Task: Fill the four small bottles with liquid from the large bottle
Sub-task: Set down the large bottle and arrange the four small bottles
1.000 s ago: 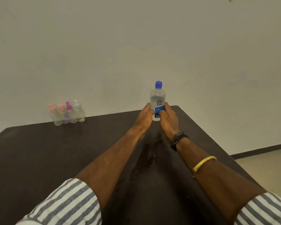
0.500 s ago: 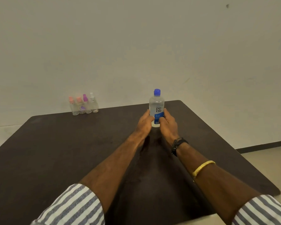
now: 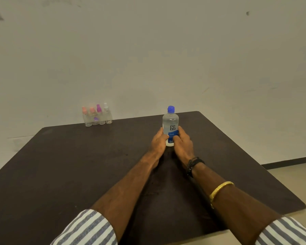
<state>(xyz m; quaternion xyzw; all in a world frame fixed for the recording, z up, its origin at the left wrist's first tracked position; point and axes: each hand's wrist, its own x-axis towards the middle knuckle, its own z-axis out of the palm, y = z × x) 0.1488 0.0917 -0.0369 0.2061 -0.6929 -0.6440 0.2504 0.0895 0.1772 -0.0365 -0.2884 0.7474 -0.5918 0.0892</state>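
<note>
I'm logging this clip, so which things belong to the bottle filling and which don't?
Job: large bottle, gripped by left hand and right hand; four small bottles; table.
Not the job: black wristband; gold bangle; striped sleeves.

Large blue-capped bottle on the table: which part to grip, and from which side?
Grip the large bottle round its labelled body, coming level from the near side: it stands upright, the body is a plain cylinder, and the blue cap should stay free for opening. The left hand and right hand hold it low there.
</note>
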